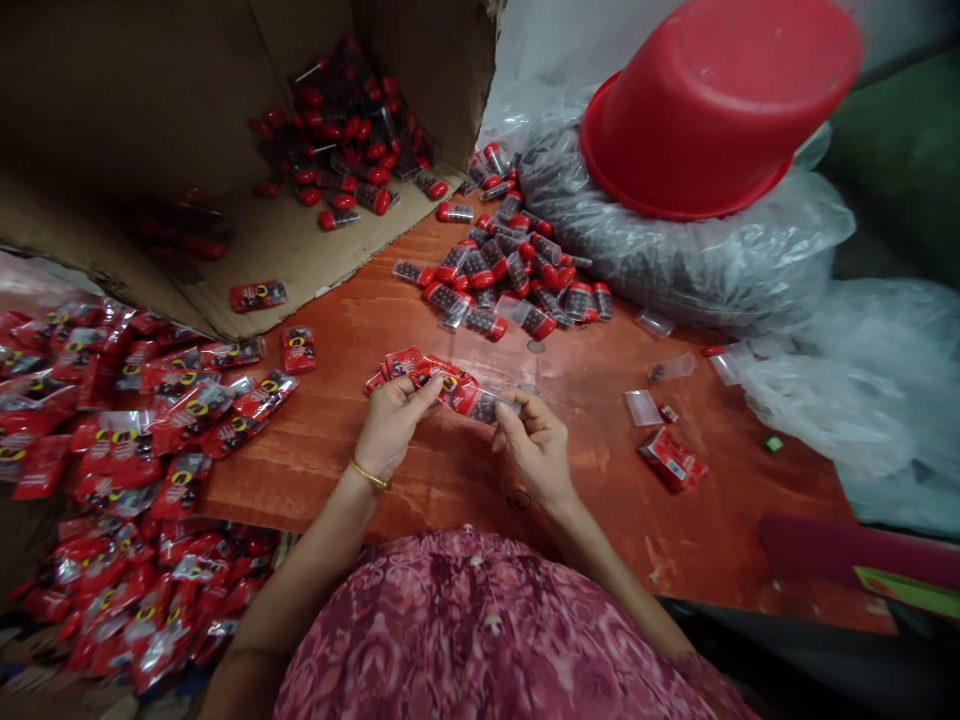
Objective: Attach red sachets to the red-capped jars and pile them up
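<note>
Above the table's middle, my left hand [394, 425] pinches red printed packets [390, 368] between thumb and fingers, with several stacked together. From the right end of the front packet [457, 390] sticks a clear tube [484, 407] of small dark balls. My right hand [534, 445] is closed on the tube's outer end, thumb on top. How far the tube reaches inside the packet is hidden by the red print. Just beyond both hands lies a pile of red-capped tubes [517, 262] with dark balls in them.
Left, many filled red packets [180, 410] are heaped. A cardboard box [330, 270] on its side holds more capped tubes [345, 140]. A red tub [720, 110] sits on a plastic bag [675, 260]. Loose red packets [673, 460] lie on the table [585, 540] at right.
</note>
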### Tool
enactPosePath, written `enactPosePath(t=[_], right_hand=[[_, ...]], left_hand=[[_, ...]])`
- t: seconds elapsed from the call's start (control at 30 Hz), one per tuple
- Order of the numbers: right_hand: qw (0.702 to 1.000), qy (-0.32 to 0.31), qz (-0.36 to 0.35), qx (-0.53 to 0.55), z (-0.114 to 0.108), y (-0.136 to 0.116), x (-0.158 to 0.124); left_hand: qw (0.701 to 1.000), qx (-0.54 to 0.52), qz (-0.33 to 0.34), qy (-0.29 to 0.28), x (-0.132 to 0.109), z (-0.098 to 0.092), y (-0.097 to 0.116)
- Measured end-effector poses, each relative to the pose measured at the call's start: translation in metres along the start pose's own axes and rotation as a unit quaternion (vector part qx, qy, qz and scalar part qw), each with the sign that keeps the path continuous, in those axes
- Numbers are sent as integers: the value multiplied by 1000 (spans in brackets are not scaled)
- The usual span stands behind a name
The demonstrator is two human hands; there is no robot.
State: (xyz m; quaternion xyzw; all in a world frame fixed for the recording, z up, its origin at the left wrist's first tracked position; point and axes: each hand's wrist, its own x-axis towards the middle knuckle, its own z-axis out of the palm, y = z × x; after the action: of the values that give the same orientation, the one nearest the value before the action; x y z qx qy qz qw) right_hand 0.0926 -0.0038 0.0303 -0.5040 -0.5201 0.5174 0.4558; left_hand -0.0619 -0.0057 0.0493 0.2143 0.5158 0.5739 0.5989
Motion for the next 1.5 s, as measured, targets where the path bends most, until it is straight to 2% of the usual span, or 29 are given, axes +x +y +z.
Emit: enactPosePath(t=[0.1,0.27,0.43,0.63,0.73,0.83,1.0,1.07,1.13,1.17,1.23,1.3,1.33,1.37,1.43,1.5], right_hand=[[1000,-12,11,19,7,3,-2],[999,22,-1,47,19,8,-3],[999,-22,-14,29,24,16,-2],[998,-4,18,65,28,13,4],[992,-60,29,104,25,8,9],[984,-122,30,127,21,8,12],[985,-132,30,105,32,20,18],[991,-128,-1,49,38,24,25],[988,-120,-68,-70,40,24,39],[977,-109,-108,-148,40,22,50],[933,-62,-168,-313,35,20,74],[880,-7,-172,-442,27,21,100],[858,2,-159,-488,22,22,110],[842,-1,-148,-519,17,24,118],[825,-31,-156,-543,8,30,125],[821,-79,-205,-526,-1,38,120]], left_hand=[[999,5,40,8,1,4,-7],[998,-58,10,12,2,15,-20],[995,-99,-24,-9,3,17,-25],[997,-69,-1,-33,6,17,-33],[997,-51,17,-48,6,14,-27],[998,-56,26,-31,4,11,-20],[998,-51,-16,-18,-2,6,-16],[998,-51,-33,-16,-4,-1,-12],[998,-44,-36,8,-5,-15,-5],[998,-43,-25,34,-6,-25,-1],[991,-64,0,118,-6,-50,9],[963,-110,69,236,-5,-77,17],[948,-126,108,272,-4,-89,20],[944,-120,125,282,-4,-99,20],[956,-87,116,257,-6,-108,18],[969,-27,72,233,-11,-104,11]])
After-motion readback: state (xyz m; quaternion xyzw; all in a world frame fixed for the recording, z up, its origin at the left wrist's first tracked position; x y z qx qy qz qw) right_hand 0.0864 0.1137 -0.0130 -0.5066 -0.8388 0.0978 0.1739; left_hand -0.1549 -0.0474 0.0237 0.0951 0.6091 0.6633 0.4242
